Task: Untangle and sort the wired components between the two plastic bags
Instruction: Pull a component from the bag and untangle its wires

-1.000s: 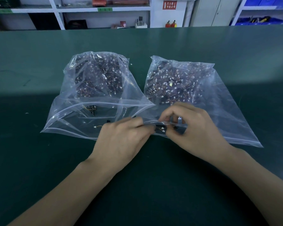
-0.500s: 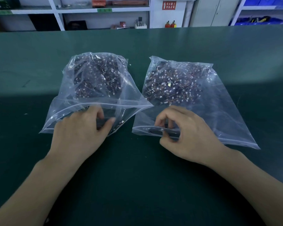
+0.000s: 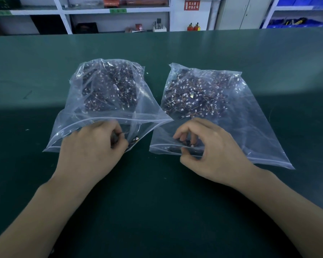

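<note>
Hands' fingertips blurred inside bag mouths: left hand [image 3: 93,151] grip unclear, right hand [image 3: 211,153] likewise.

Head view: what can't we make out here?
- Left hand: fingertips motion-blurred at the left bag mouth; its grip is unclear.
- Right hand: what the fingers pinch is hidden by plastic of the right bag.
- Wired components: too small and tangled to tell apart.
</note>
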